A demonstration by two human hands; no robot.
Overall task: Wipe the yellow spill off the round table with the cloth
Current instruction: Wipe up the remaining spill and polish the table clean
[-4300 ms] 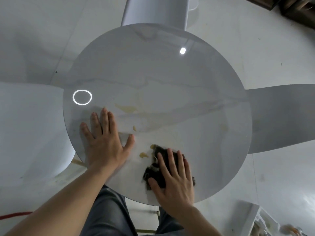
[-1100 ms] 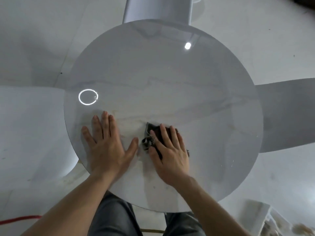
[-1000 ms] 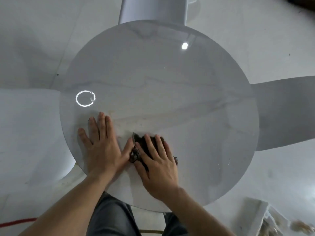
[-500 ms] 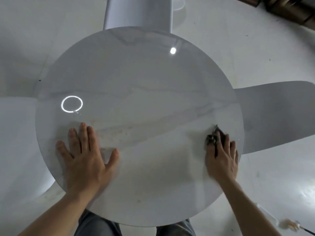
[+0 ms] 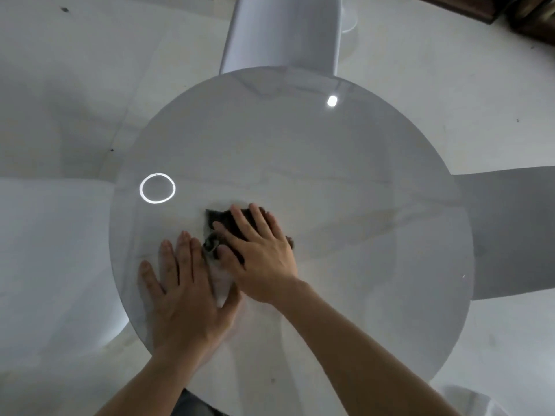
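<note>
Here, two hands lie flat on one round table (image 5: 345,181): left hand (image 5: 184,291), right hand (image 5: 259,255) pressing one cloth (image 5: 220,219).

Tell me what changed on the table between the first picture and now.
The right hand slid the dark cloth out to the right edge, then back to the middle. The yellow blobs are gone. The left hand stayed flat on the table.

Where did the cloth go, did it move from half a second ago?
Yes. The cloth slid from the round table's right edge back toward its middle, beside the left hand.
</note>
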